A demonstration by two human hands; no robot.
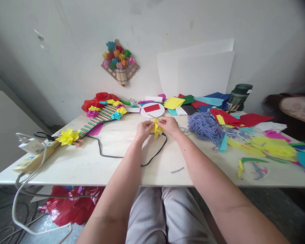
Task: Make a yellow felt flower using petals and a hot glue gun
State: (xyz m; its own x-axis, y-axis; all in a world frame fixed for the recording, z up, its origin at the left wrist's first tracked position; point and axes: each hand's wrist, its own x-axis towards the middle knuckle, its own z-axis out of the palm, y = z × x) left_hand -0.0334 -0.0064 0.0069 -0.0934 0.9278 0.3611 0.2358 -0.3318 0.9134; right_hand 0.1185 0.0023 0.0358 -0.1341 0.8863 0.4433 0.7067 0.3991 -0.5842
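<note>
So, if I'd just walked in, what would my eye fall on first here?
Probably the bright bouquet on the wall, left of centre. Below it, the green striped piece trimmed with paper flowers lies on the left of the table, while a purple yarn heap sits right of centre. Between them, yellow crinkled paper is in the grip of the left hand and right hand.

Well left of the yellow paper piece (156,129) I have room over the tabletop (122,139), minding the black cord (111,156); the yarn pile (206,127) blocks me to its right, the white disc (145,114) behind.
</note>
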